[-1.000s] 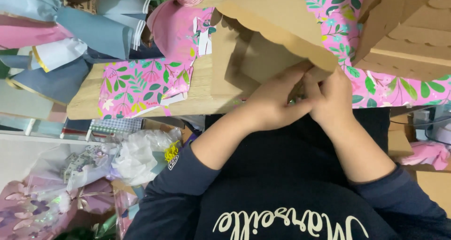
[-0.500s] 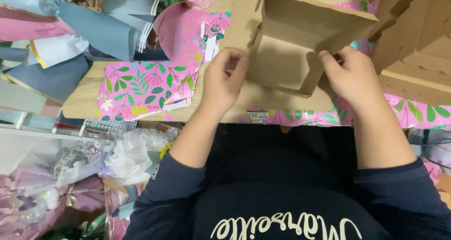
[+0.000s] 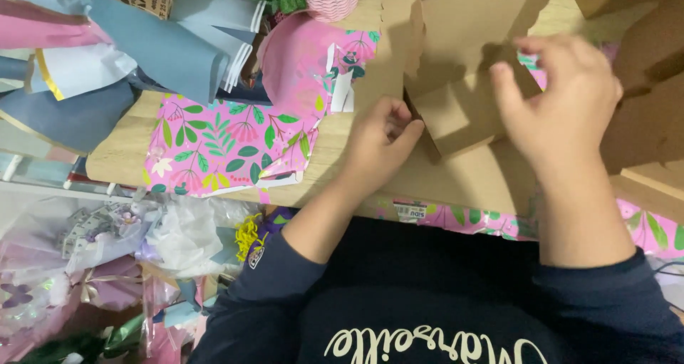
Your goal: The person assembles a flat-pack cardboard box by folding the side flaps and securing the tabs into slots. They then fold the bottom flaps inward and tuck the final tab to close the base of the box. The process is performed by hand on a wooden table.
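I am folding a brown cardboard box (image 3: 470, 115) on the worktop (image 3: 121, 147); half a second ago both my hands were gripping its side walls with the open inside facing me, and now the box is turned and partly collapsed, with one flap jutting towards me. My left hand (image 3: 381, 147) is curling into a grip on the flap's left edge, thumb on the card; my right hand (image 3: 563, 100) is lifting off, fingers spread and grasping nothing (it is hovering just above the right wall). That is telling me the walls are no longer being held square, so the box is sitting on the worktop in front of my chest, still unfinished in shape.

The box is showing nothing inside, as far as I can see; its inside is mostly hidden by the folded card. More brown card pieces (image 3: 641, 143) are lying to the right; pink flowered wrapping paper (image 3: 214, 147) is spreading under and left of the box; blue and white paper rolls (image 3: 164, 47) are lying at the far left.
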